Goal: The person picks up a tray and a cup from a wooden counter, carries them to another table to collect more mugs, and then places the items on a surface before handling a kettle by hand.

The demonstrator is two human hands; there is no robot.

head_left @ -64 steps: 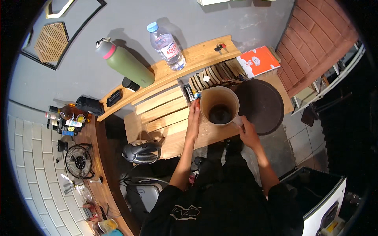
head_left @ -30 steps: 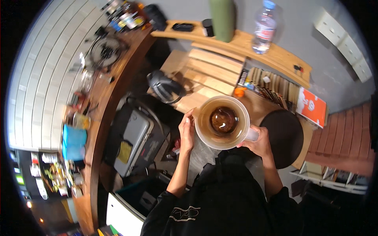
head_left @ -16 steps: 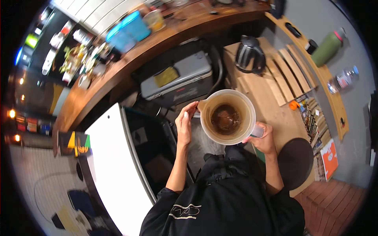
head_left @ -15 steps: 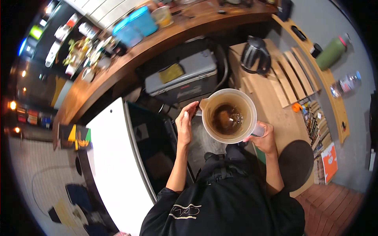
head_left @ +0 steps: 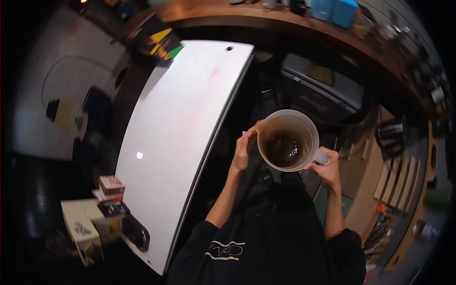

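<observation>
A large translucent plastic measuring jug [head_left: 309, 130] is held in front of my body, with dark brown liquid [head_left: 283, 149] in its lower part. My right hand [head_left: 327, 171] is closed round the jug's handle on the right side. On the opposite side, my left hand [head_left: 243, 151] has its fingers stretched out along the jug wall, the tips by the spout. Those fingers are not wrapped round anything. The jug stands roughly upright, its mouth facing up.
A white-topped cabinet [head_left: 175, 137] lies to my left, with small boxes [head_left: 112, 185] at its near-left corner. Beyond are a wooden counter [head_left: 213, 15] and a grey cooler box [head_left: 327, 78]. To the right, a black kettle [head_left: 392, 135] stands by wooden slats [head_left: 396, 183].
My view has swung left, so the white cabinet top fills more of it and the kettle sits farther right. Both hands stay at the jug.
</observation>
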